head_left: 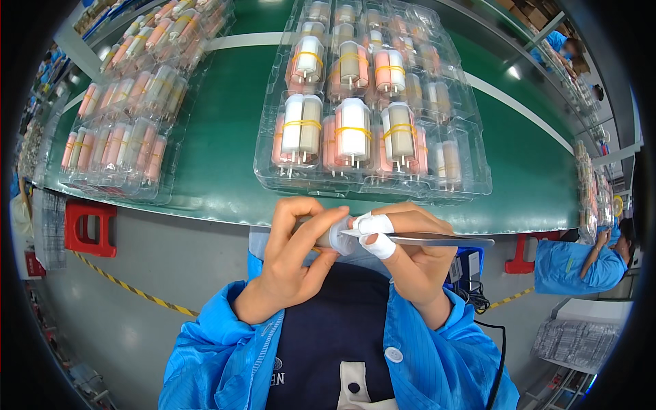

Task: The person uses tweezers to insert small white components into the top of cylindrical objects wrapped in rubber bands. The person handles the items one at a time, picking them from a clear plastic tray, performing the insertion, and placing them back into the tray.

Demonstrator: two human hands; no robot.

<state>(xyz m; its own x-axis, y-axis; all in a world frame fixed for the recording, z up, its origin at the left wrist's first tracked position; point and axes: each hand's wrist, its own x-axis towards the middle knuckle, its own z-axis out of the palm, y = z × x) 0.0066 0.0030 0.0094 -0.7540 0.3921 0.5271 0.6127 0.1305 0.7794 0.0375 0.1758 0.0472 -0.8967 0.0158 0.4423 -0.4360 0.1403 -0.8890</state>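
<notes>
My left hand (pixel 287 256) is closed around a small grey cylinder with a translucent flanged end (pixel 342 237), held sideways over my lap by the belt's near edge. Metal tweezers (pixel 444 240) are pinched in my right hand (pixel 420 249), their pointed tip at the cylinder's flanged end. White tape wraps the thumb and a finger of that hand. Just beyond my hands, a clear plastic tray (pixel 287 183) bears bundles of white, grey and pink cylinders (pixel 301 130), tied with yellow bands and with short pins pointing down. My left fingers hide much of the held cylinder.
The trays stand on a green conveyor belt (pixel 219 130). More filled clear trays (pixel 113 183) are at the left. A red stool (pixel 91 229) stands on the floor at left. At far right a person in blue (pixel 574 266) sits near stacked clear trays (pixel 581 342).
</notes>
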